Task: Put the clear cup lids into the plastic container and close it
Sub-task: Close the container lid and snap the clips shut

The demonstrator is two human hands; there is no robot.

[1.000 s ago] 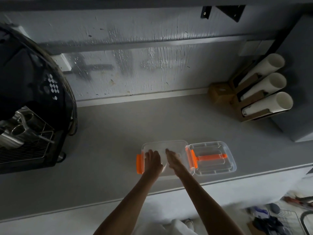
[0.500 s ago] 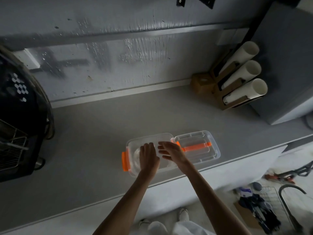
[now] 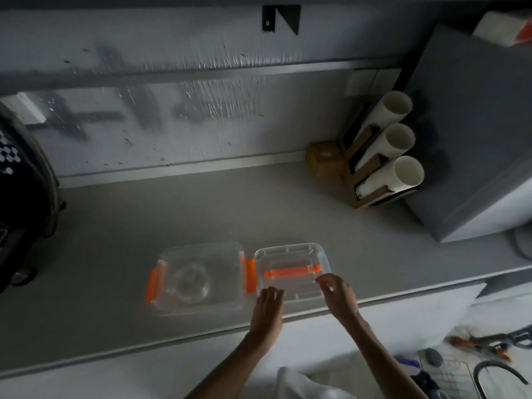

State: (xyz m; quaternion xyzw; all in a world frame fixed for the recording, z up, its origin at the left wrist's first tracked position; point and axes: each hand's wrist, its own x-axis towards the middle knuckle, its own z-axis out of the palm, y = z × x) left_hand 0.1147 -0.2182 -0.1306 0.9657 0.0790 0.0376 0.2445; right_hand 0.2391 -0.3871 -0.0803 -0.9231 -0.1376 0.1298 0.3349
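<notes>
A clear plastic container (image 3: 227, 305) with orange side clips sits near the counter's front edge. Clear cup lids (image 3: 191, 282) lie stacked inside it. Its clear cover (image 3: 290, 256), with an orange handle, lies on the counter just right of the container. My left hand (image 3: 267, 308) reaches the cover's near left corner, fingers curled at its edge. My right hand (image 3: 335, 292) touches the cover's near right corner, fingers apart. Whether either hand grips the cover is not clear.
A dark coffee machine (image 3: 20, 203) stands at the left. A wooden holder with three stacks of white paper cups (image 3: 385, 152) leans at the back right beside a grey cabinet (image 3: 472, 139). The grey counter (image 3: 172, 208) ends just in front of the container.
Both hands left the container and moved right to the cover's near corners. The cup lids now lie uncovered in the container. The view has swung to the right.
</notes>
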